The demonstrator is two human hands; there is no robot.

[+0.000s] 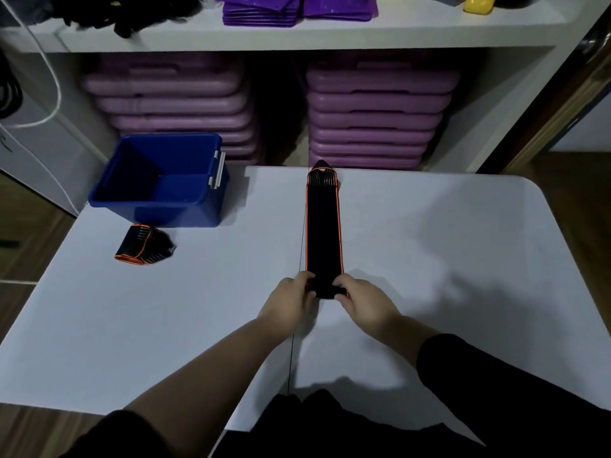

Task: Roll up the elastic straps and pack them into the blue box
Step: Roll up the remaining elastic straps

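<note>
- Left hand [291, 297] and right hand [363, 300]: both curled closed, pinching flat black strap [324, 233] at its near end.
- White table [429, 246]: smooth, rounded corner, bare right side.
- Blue box [158, 180]: rigid plastic, open, at far-left edge.
- Rolled strap [143, 245]: orange-edged, just before box.

White worktop [429, 246] with a thin seam down its middle. Behind, two stacks of purple trays [377, 117] under a white shelf [330, 38]. On top: more purple items [264, 11], black tangle [125, 13], yellow object [478, 3]. White cable [54, 94] hanging at left.
</note>
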